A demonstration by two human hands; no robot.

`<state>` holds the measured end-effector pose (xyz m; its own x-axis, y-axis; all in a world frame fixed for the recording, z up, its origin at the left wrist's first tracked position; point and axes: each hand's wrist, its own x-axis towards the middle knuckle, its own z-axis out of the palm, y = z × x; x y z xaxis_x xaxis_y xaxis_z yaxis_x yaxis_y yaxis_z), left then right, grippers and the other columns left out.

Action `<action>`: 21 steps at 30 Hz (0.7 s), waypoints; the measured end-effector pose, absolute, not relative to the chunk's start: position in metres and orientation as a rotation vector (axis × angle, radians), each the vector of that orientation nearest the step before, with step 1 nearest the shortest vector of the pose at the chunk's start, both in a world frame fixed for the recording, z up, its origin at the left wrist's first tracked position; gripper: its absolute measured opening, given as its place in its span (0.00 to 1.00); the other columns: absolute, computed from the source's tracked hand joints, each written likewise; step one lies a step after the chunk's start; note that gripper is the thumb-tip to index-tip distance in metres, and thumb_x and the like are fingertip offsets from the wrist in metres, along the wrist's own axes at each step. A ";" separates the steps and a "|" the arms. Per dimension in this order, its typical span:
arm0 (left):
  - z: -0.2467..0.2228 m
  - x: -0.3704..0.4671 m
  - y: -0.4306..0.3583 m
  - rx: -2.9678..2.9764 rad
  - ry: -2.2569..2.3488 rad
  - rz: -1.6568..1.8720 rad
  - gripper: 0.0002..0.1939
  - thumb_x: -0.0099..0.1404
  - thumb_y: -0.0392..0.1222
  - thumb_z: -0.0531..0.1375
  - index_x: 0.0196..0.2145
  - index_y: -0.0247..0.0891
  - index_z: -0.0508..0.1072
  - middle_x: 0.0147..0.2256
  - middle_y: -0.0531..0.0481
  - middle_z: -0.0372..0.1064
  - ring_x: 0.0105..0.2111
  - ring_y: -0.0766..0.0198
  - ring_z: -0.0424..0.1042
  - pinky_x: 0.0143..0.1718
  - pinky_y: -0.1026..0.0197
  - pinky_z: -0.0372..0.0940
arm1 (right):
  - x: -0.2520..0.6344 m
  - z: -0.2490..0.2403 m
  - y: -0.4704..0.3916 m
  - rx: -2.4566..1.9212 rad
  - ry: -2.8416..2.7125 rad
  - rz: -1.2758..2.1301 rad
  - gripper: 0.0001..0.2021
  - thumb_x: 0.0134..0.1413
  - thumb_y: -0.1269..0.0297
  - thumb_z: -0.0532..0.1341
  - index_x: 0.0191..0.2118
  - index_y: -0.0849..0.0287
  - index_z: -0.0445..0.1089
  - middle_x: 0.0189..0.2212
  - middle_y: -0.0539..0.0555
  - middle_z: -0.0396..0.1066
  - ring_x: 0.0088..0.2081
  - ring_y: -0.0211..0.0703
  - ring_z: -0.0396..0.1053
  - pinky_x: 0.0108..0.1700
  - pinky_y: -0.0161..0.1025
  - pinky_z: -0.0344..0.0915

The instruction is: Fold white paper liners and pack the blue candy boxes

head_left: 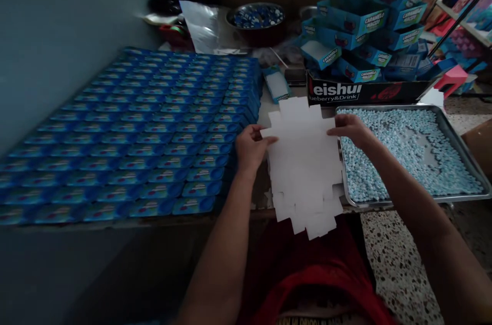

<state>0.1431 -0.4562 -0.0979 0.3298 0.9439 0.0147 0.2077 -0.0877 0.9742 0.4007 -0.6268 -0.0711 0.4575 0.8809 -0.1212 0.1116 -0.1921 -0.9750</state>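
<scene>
White unfolded cardboard box blanks lie stacked at the table's front edge, their tabbed lower ends jutting over it. My left hand pinches the upper left edge of the top blank between thumb and fingers. At the upper right edge, my right hand grips the same blank, thumb on its face. The undersides of the fingers are hidden by the cardboard. Directly right of the blanks is a metal tray with many small pale-blue candies.
Rows of filled-looking blue packages cover the left side. Behind my right hand, open blue candy boxes are piled in a black carton. A bowl of blue and white pieces stands at the back, near a small blue box.
</scene>
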 end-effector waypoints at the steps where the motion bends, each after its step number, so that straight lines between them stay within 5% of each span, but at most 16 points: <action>1: -0.090 0.141 -0.461 1.420 1.015 0.870 0.25 0.38 0.41 0.74 0.35 0.40 0.71 0.31 0.53 0.73 0.32 0.61 0.73 0.36 0.60 0.67 | 0.396 -0.069 -0.637 -1.542 -0.798 0.976 0.24 0.29 0.59 0.77 0.37 0.58 0.73 0.29 0.47 0.74 0.30 0.39 0.69 0.34 0.36 0.66; 7: -0.058 0.117 -0.517 0.966 0.781 0.663 0.21 0.47 0.48 0.67 0.40 0.41 0.76 0.35 0.49 0.79 0.34 0.52 0.78 0.34 0.53 0.73 | 0.324 -0.062 -0.681 -1.302 -0.357 1.022 0.20 0.36 0.58 0.72 0.40 0.55 0.72 0.32 0.49 0.78 0.28 0.41 0.73 0.32 0.37 0.71; 13: -0.085 0.096 -0.548 1.002 0.773 0.534 0.33 0.45 0.42 0.58 0.52 0.40 0.74 0.41 0.48 0.79 0.41 0.50 0.78 0.40 0.51 0.74 | 0.270 -0.091 -0.694 -1.556 -0.466 0.920 0.24 0.48 0.50 0.68 0.50 0.54 0.72 0.36 0.52 0.77 0.31 0.44 0.74 0.34 0.40 0.72; 21: -0.115 0.101 -0.572 0.964 0.810 0.563 0.18 0.51 0.45 0.62 0.41 0.40 0.72 0.33 0.52 0.73 0.34 0.60 0.73 0.37 0.59 0.68 | 0.244 -0.086 -0.702 -2.132 -1.164 0.586 0.19 0.68 0.57 0.52 0.59 0.53 0.69 0.33 0.51 0.75 0.34 0.44 0.71 0.40 0.39 0.68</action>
